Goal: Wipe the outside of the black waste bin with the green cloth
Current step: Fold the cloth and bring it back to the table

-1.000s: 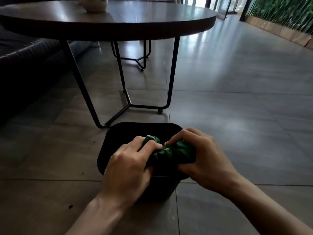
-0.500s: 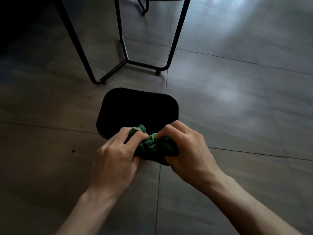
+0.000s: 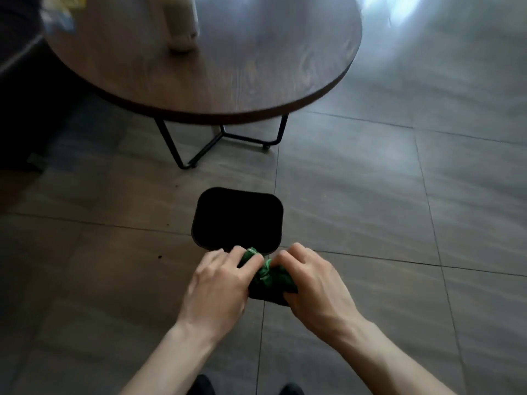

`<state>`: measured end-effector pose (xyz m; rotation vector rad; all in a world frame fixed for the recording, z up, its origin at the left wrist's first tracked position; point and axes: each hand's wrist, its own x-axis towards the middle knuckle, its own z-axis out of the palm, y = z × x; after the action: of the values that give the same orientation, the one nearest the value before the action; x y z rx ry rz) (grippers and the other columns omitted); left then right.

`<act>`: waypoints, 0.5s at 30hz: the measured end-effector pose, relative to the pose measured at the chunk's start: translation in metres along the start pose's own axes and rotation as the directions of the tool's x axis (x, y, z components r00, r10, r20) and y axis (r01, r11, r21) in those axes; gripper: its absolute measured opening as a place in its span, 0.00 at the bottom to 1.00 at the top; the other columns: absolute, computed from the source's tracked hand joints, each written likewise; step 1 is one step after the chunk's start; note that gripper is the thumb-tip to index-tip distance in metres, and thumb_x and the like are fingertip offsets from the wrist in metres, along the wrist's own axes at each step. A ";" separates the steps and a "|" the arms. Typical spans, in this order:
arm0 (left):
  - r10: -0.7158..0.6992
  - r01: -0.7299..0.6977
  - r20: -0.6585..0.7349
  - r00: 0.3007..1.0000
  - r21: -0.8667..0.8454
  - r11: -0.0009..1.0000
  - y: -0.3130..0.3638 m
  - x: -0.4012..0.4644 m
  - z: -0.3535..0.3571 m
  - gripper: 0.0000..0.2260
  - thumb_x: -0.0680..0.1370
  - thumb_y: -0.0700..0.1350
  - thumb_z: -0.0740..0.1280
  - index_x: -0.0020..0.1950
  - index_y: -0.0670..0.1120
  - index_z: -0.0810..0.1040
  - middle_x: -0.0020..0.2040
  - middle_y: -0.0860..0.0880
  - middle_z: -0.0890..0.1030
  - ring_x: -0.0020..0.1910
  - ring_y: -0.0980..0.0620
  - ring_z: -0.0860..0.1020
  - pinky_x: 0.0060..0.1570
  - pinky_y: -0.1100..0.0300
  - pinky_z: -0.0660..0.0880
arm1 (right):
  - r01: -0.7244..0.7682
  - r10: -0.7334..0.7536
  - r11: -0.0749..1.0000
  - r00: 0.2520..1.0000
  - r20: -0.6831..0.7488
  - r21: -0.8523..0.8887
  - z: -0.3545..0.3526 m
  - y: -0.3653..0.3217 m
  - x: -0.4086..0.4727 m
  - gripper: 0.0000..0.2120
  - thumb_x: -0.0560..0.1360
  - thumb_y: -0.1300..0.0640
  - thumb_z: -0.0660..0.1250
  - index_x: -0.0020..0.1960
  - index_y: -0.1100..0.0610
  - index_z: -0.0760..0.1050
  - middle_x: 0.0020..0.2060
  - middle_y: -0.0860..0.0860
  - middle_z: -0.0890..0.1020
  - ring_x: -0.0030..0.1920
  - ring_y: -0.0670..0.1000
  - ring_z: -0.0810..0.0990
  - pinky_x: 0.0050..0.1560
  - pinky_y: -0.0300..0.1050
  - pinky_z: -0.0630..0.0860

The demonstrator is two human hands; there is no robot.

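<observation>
Head view looks steeply down on two bare hands meeting over a bunched green cloth (image 3: 269,276). Left hand (image 3: 219,283) has its fingers curled over the cloth's left end, and right hand (image 3: 310,283) is closed over the right end, so both hands grip the cloth between them. Cloth is scrunched into a short roll whose long axis runs from one hand to the other, left to right, with a knotted-looking bunch showing in the gap between the thumbs.

Just beyond the knuckles stands the black waste bin (image 3: 238,218), upright on the tiled floor (image 3: 370,209), its rounded-square mouth facing up at the camera. Cloth overlaps the bin's near edge; whether it presses on the rim or on the outer wall below cannot be told.

Farther out past the bin is a round wooden table (image 3: 228,67) on thin black metal legs (image 3: 171,146), with a blurred pale object (image 3: 181,21) on its top.
</observation>
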<state>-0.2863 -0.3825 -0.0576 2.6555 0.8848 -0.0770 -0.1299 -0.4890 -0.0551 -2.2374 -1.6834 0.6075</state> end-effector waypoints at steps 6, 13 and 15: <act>0.080 -0.082 0.035 0.996 0.063 0.995 0.054 -0.009 -0.107 0.25 0.58 0.42 0.79 0.53 0.54 0.81 0.43 0.52 0.81 0.38 0.47 0.81 0.43 0.55 0.80 | -0.014 0.021 0.997 0.995 0.094 -0.075 -0.101 -0.034 -0.027 0.17 0.75 0.57 0.67 0.62 0.49 0.71 0.57 0.48 0.72 0.58 0.54 0.74 0.53 0.54 0.77; 0.126 -0.122 -0.014 0.992 0.172 0.978 0.125 -0.010 -0.225 0.27 0.44 0.47 0.79 0.43 0.59 0.84 0.35 0.55 0.80 0.29 0.54 0.79 0.31 0.66 0.76 | -0.055 0.057 0.996 0.998 0.024 -0.067 -0.219 -0.062 -0.049 0.17 0.77 0.54 0.64 0.64 0.44 0.68 0.61 0.46 0.70 0.63 0.51 0.71 0.52 0.49 0.74; 0.121 -0.110 -0.052 0.991 0.189 0.976 0.139 -0.011 -0.247 0.27 0.42 0.48 0.79 0.40 0.59 0.84 0.33 0.55 0.79 0.28 0.54 0.79 0.32 0.67 0.76 | -0.043 0.043 0.996 0.999 -0.003 -0.076 -0.241 -0.069 -0.051 0.17 0.77 0.54 0.63 0.65 0.44 0.67 0.61 0.46 0.69 0.64 0.51 0.71 0.50 0.48 0.72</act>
<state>-0.2264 -0.4098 0.2182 2.8920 0.7741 -0.0500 -0.0827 -0.5112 0.1953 -2.3319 -1.6889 0.5602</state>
